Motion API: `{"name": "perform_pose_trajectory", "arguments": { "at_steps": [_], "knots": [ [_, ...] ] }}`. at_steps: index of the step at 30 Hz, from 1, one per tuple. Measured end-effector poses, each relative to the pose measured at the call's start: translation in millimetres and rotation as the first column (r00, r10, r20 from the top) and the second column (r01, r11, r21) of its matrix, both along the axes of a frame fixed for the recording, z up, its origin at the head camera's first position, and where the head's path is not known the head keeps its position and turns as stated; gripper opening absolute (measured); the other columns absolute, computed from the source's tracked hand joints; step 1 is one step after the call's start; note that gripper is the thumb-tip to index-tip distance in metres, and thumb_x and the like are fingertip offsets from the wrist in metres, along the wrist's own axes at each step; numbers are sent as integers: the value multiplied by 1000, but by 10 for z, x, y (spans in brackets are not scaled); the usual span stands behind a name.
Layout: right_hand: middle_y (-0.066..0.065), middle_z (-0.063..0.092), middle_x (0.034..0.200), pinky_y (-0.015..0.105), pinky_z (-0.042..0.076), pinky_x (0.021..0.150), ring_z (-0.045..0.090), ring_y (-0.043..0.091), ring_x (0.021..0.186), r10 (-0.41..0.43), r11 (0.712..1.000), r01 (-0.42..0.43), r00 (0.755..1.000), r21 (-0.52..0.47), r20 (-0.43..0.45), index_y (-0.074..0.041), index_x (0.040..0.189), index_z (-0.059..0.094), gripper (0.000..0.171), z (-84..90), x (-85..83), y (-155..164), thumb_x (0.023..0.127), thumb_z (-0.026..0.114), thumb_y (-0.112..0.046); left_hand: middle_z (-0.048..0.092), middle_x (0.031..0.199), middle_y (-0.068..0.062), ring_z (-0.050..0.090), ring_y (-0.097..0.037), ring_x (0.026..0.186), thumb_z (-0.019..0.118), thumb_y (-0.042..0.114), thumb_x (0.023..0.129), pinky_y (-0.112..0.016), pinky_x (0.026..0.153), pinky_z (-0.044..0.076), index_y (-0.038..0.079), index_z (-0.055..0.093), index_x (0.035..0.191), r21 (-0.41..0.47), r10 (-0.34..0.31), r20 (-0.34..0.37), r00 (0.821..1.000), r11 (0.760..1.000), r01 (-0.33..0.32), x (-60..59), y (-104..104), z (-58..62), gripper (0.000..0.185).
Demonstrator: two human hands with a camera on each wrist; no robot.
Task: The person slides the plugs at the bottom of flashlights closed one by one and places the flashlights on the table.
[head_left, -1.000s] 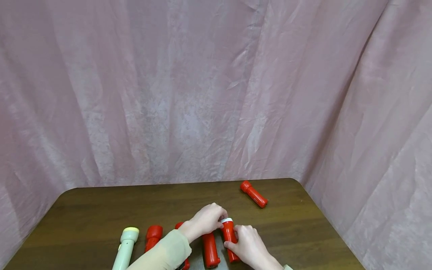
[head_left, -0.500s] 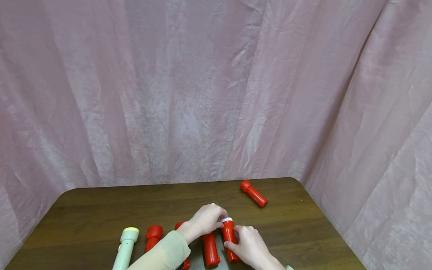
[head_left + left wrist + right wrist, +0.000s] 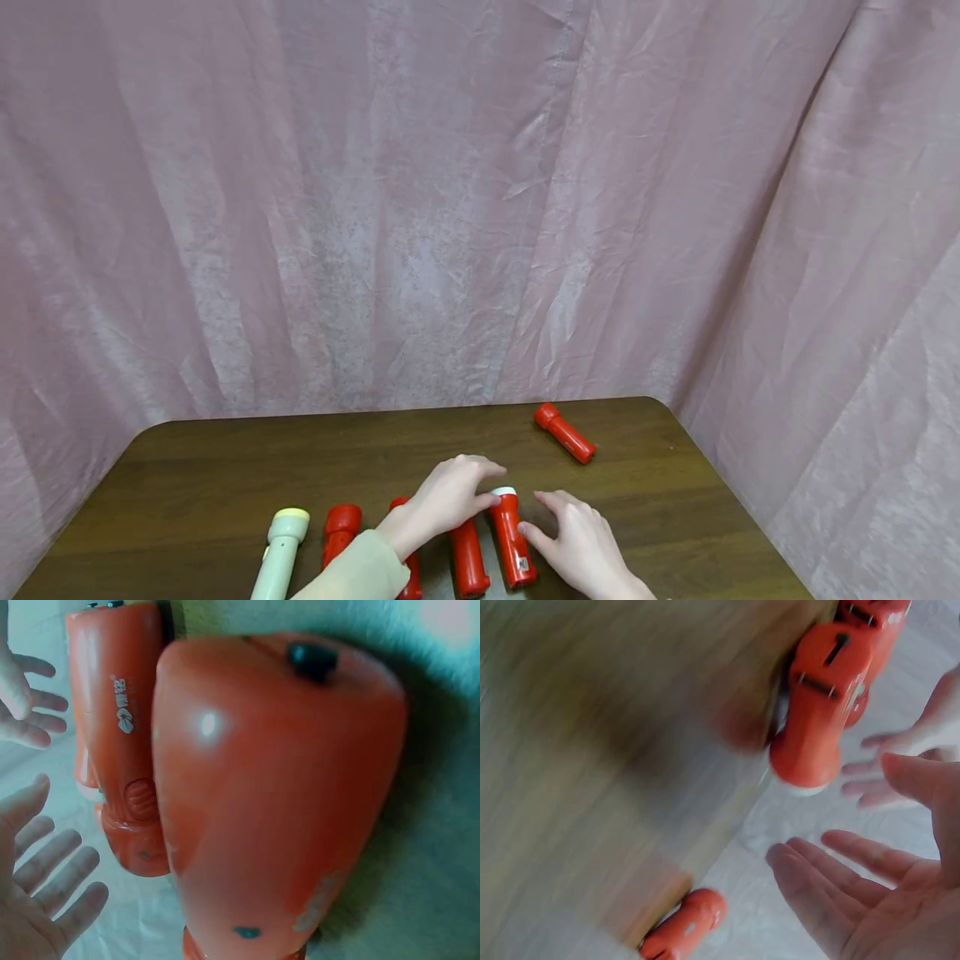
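The torch (image 3: 512, 538) with the white rim lies flat near the front edge of your tabletop (image 3: 225, 467), its rim pointing away from you. Your left hand (image 3: 448, 497) arches over its far end, with a fingertip touching the rim and the fingers loosely bent, gripping nothing. Your right hand (image 3: 581, 542) rests just beside the torch on its right, fingers spread and straight, holding nothing; the right wrist view shows the palm open.

A second red torch (image 3: 468, 557) lies close on its left, parallel to it. Two more red ones (image 3: 341, 530) follow further left, one partly under your sleeve (image 3: 360, 571), then a pale green torch (image 3: 279, 553). Another red torch (image 3: 565, 433) sits well apart near the far right corner.

The tabletop is dark brown wood grain with rounded corners. A wrinkled pink curtain (image 3: 450, 208) hangs behind and along both sides.
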State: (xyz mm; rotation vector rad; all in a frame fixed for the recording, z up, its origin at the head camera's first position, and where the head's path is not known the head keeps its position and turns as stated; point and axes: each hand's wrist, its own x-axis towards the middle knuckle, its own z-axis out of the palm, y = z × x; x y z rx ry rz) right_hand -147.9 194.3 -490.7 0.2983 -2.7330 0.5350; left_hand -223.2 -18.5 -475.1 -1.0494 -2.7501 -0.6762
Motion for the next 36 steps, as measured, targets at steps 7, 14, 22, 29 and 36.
{"name": "perform_pose_trajectory", "arguments": {
  "at_steps": [7,14,22,29,36],
  "knots": [
    [6,77,126,46,62,88,76,26,112,-20,1000,20,997,-3,-72,-10,125,76,48,-12,-101,186,86,85,-37,76,133,-6,73,-24,124,77,33,96,-44,102,61,15,74,132,77,61,-27,998,995,-59,146,-44,11,40],
    [13,71,138,55,60,98,70,36,125,-3,999,6,998,49,-67,-5,132,72,54,-53,-299,357,87,85,-33,72,139,-7,71,-28,127,75,35,97,-47,100,61,17,71,137,131,115,-19,993,985,-112,284,-78,36,43],
    [22,68,139,60,57,102,66,45,127,12,994,-5,998,113,-65,0,135,68,59,-63,-589,542,87,85,-30,72,140,-5,71,-27,126,78,33,96,-48,96,62,19,71,138,177,138,-7,990,975,-135,406,-81,20,45],
    [29,67,136,60,59,97,67,46,123,9,985,-4,1000,175,-28,3,136,66,61,-17,-918,634,88,84,-29,71,141,-3,71,-26,127,75,33,98,-48,95,63,21,69,139,217,138,26,990,966,-141,514,-26,34,44],
    [30,68,133,58,60,97,69,45,117,2,978,-7,1000,210,21,7,136,64,62,0,-1225,642,88,83,-28,73,138,-1,72,-25,126,74,36,98,-45,98,62,23,71,137,267,157,35,987,950,-161,605,56,15,42]
  ]
}}
